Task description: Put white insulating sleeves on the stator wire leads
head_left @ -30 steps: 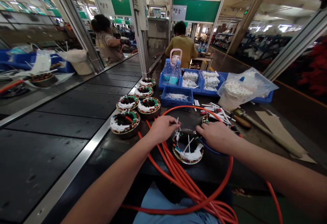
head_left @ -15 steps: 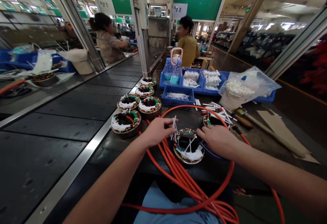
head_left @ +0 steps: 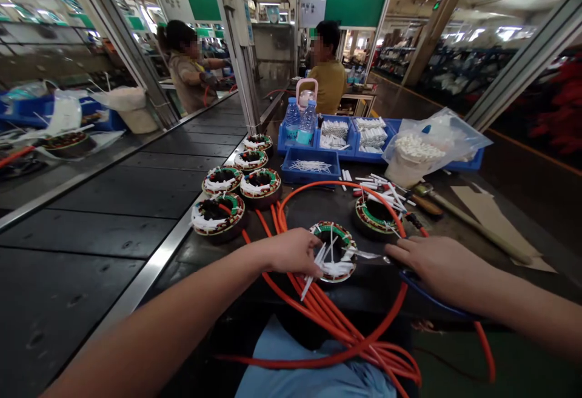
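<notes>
A wound motor stator [head_left: 342,238] with white lacing lies on the dark bench in front of me. My left hand [head_left: 291,252] is closed at its left edge, pinching a few thin white strips [head_left: 313,269] that fan out below the fingers. My right hand [head_left: 436,265] sits to the right of the stator, closed over a tool whose metal tip [head_left: 367,255] points at the stator's rim. A blue hose [head_left: 421,292] runs out from under that hand. Orange hose loops [head_left: 327,313] lie around and under the stator.
A second stator [head_left: 375,215] sits behind the first, with several more [head_left: 218,213] at the left by the black conveyor belt [head_left: 113,204]. Blue bins [head_left: 311,168], water bottles [head_left: 300,122] and a plastic bag of white pieces [head_left: 422,146] stand behind. Two other people work at the back.
My right hand has drawn back to the right, off the stator, with the metal tip now showing. My left hand has dropped lower with the white strips. The view has tilted slightly.
</notes>
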Demonstrator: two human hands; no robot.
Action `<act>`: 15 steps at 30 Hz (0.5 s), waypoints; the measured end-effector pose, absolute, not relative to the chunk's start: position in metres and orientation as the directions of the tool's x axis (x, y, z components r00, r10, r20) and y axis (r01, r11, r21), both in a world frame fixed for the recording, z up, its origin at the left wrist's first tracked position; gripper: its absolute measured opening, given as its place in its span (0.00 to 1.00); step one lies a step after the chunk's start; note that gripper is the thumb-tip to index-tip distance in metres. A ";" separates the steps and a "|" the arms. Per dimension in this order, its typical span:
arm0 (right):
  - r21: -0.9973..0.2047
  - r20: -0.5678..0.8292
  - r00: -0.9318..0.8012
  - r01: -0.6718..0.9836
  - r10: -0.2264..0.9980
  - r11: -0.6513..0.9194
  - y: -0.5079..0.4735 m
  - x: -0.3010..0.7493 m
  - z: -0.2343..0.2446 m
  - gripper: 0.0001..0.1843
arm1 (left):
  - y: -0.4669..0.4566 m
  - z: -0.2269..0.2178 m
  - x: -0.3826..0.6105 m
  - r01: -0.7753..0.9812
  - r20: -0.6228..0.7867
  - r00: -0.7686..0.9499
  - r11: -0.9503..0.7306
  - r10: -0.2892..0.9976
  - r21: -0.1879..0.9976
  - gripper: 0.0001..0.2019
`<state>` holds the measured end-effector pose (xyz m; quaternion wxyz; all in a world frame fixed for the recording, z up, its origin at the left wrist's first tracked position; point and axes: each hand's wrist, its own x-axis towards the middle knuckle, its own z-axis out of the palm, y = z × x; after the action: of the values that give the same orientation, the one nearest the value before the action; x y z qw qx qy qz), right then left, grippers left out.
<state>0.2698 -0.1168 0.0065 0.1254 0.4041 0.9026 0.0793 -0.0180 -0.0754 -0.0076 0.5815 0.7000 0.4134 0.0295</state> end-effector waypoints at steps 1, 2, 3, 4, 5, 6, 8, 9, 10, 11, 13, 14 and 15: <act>0.227 -0.188 -0.641 0.708 0.744 0.668 -0.120 0.267 0.009 0.15 | -0.074 -0.007 -0.012 0.554 -0.447 0.653 0.017 0.612 0.833 0.10; 0.216 -0.209 -0.639 0.708 0.740 0.673 -0.121 0.262 0.012 0.13 | -0.072 -0.006 -0.006 0.546 -0.439 0.643 0.026 0.628 0.837 0.07; 0.215 -0.224 -0.634 0.709 0.740 0.672 -0.122 0.256 0.014 0.12 | -0.070 -0.006 -0.001 0.527 -0.424 0.629 0.043 0.652 0.848 0.06; 0.220 -0.235 -0.630 0.708 0.740 0.672 -0.121 0.251 0.017 0.10 | -0.068 -0.006 0.003 0.505 -0.405 0.614 0.057 0.678 0.861 0.05; 0.229 -0.244 -0.631 0.700 0.736 0.676 -0.120 0.245 0.020 0.10 | -0.066 -0.007 0.006 0.485 -0.383 0.599 0.062 0.703 0.872 0.04; 0.237 -0.251 -0.638 0.688 0.728 0.685 -0.118 0.240 0.022 0.09 | -0.065 -0.008 0.008 0.472 -0.362 0.587 0.057 0.724 0.880 0.05; 0.243 -0.268 -0.660 0.658 0.702 0.712 -0.115 0.233 0.024 0.10 | -0.065 -0.012 0.010 0.451 -0.327 0.570 0.045 0.754 0.891 0.06; 0.240 -0.278 -0.671 0.645 0.688 0.726 -0.113 0.231 0.024 0.10 | -0.065 -0.014 0.010 0.443 -0.310 0.566 0.036 0.764 0.896 0.07; 0.234 -0.289 -0.676 0.637 0.678 0.735 -0.112 0.229 0.023 0.10 | -0.066 -0.016 0.010 0.435 -0.294 0.564 0.025 0.772 0.900 0.07; 0.226 -0.297 -0.678 0.634 0.672 0.740 -0.112 0.229 0.022 0.10 | -0.068 -0.018 0.009 0.427 -0.278 0.561 0.015 0.780 0.904 0.07; 0.210 -0.293 -0.689 0.630 0.663 0.747 -0.112 0.230 0.017 0.09 | -0.071 -0.020 0.007 0.412 -0.248 0.551 -0.001 0.797 0.911 0.08; 0.208 -0.281 -0.695 0.629 0.662 0.749 -0.112 0.231 0.014 0.08 | -0.074 -0.021 0.006 0.407 -0.234 0.542 -0.008 0.807 0.913 0.08; 0.209 -0.263 -0.702 0.628 0.662 0.749 -0.114 0.232 0.011 0.08 | -0.076 -0.022 0.005 0.405 -0.221 0.531 -0.016 0.818 0.914 0.09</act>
<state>0.2316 -0.1135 0.0111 0.1624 0.3503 0.9210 0.0519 0.0046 -0.0762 -0.0221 0.5420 0.6867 0.4454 0.1906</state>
